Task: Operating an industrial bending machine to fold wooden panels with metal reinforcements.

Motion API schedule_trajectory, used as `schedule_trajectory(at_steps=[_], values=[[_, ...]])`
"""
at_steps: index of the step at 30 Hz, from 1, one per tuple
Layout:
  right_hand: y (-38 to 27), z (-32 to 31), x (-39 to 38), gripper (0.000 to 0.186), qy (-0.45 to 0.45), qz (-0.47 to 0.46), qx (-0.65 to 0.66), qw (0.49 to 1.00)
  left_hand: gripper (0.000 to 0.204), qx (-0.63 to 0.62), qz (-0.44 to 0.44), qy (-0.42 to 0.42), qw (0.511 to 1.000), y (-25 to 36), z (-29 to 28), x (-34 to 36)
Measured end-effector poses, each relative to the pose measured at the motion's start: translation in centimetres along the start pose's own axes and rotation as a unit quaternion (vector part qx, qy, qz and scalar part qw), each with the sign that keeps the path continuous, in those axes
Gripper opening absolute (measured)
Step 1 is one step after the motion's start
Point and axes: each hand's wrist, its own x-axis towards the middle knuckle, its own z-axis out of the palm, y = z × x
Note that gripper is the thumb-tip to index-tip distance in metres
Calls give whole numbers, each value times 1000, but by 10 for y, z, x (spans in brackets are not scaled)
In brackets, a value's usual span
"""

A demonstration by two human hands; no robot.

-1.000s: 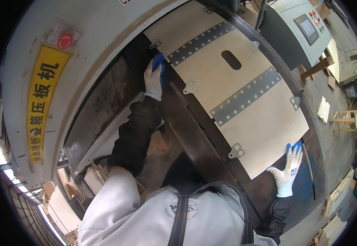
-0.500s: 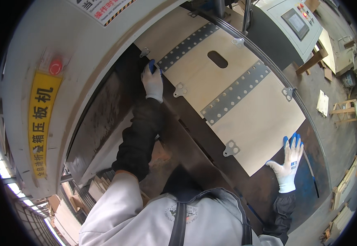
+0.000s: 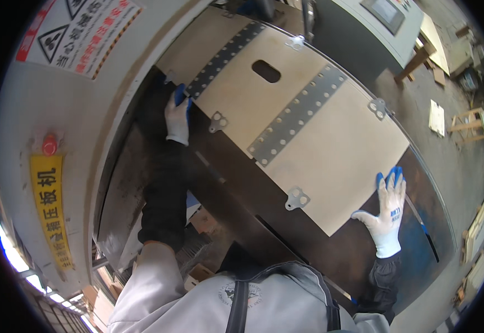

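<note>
A pale plywood panel [image 3: 336, 141] lies flat on the dark metal press table. Two grey perforated metal strips [image 3: 298, 115] cross it, and a dark oval slot [image 3: 266, 71] is cut between them. Metal hinge plates [image 3: 297, 198] stick out along its long edges. My left hand [image 3: 177, 117], in a white glove with blue fingertips, is at the near left edge, beside the end of the farther strip; thumb and fingers stand apart. Gloved likewise, my right hand [image 3: 387, 208] rests open and flat by the panel's right end, fingers spread, thumb close to its edge.
The machine's pale housing [image 3: 81, 122] rises at the left, carrying a red stop button [image 3: 49, 144] and warning labels. A control cabinet [image 3: 375, 33] with a screen stands beyond the table. Dark slots [image 3: 281, 236] run along the table's near side. A wooden stool [image 3: 468, 124] is farther right.
The panel has slid away from the table's near edge, leaving a wider strip of bare metal. Both hands have stayed beside it. The view has also shifted.
</note>
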Motion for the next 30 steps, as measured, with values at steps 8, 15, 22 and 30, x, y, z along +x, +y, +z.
schedule_trajectory(at_steps=[8, 15, 22, 30], values=[[1, -5, -3, 114, -18, 3, -1, 1000, 44, 38, 11, -21, 999, -21, -3, 8], [-3, -12, 4, 112, -24, 7, 3, 1000, 44, 93, 33, -8, 995, -37, -10, 11], [1, -12, 0, 113, -12, -5, 11, 1000, 44, 268, 91, 3, 959, -25, 1, 9], [-6, -16, 10, 113, -23, 5, 6, 1000, 40, 396, 64, 144, 905, -24, 12, 9]])
